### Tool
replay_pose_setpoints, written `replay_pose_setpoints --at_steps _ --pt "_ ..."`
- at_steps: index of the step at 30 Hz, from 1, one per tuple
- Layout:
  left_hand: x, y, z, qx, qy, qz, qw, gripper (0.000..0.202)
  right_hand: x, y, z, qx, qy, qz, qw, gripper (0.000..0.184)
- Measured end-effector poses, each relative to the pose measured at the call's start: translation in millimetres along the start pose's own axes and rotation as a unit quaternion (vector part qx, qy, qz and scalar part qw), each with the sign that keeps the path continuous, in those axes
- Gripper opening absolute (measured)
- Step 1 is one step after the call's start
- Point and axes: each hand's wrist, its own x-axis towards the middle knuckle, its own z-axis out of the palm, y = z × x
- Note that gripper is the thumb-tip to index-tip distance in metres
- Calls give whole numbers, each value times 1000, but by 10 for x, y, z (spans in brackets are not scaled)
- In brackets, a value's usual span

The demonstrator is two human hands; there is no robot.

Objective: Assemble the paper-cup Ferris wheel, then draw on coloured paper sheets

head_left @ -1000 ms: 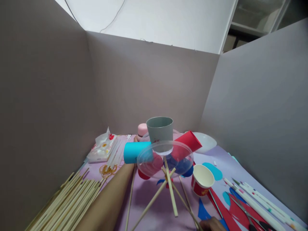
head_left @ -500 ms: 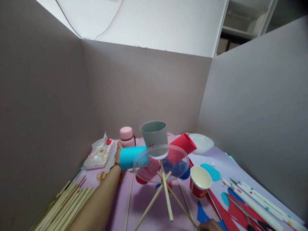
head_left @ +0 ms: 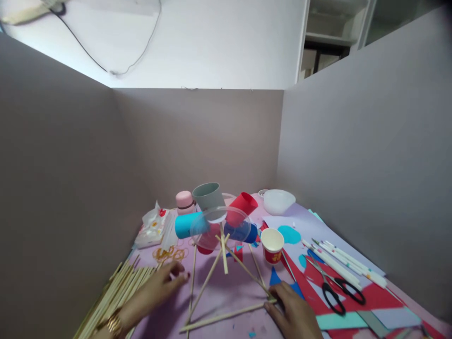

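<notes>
A frame of wooden sticks (head_left: 219, 278) stands on the purple table, carrying a clear plastic disc (head_left: 221, 227) with paper cups fixed around it: grey (head_left: 208, 195), red (head_left: 242, 207), cyan (head_left: 187, 224) and blue (head_left: 243, 233). My left hand (head_left: 160, 286) rests on the table beside the left leg of the frame, fingers loosely spread, holding nothing. My right hand (head_left: 291, 308) presses down on the right corner of the frame's base, where the sticks meet; its fingers are curled over the joint.
A pile of wooden sticks (head_left: 116, 294) lies at the left. A red-and-white paper cup (head_left: 271, 244), scissors (head_left: 335, 287), white pens (head_left: 341, 263), cut coloured paper (head_left: 318, 282), a white bowl (head_left: 278, 201), a pink bottle (head_left: 184, 201), rubber bands (head_left: 169, 254) and a tissue pack (head_left: 152, 227) surround the frame. Grey partitions enclose the table.
My left hand has drawn back from the cyan cup to the table near the stick pile. The view pulled back, and my right hand shows more fully on the frame's corner.
</notes>
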Motion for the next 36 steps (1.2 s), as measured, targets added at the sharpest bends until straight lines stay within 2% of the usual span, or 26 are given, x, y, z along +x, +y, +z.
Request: replay_pose_setpoints --at_steps 2,4,7,11,26,36 --pt "-325 107 115 16 -51 8 999 30 -3 -93 -92 -15 -27 7 1000 8" --pt "-544 229 229 35 -67 13 997 43 2 -175 -168 -29 -41 17 999 7" --pt "-645 370 360 66 -59 11 996 39 19 -263 -246 -38 -41 29 998 5" --pt "-543 399 426 101 -41 7 994 22 68 -330 -287 -51 -42 41 997 9" --pt "155 185 350 166 72 12 983 12 542 -558 -55 -92 -42 91 991 21" --pt "362 100 332 188 99 8 977 15 784 -655 14 -139 -54 96 984 28"
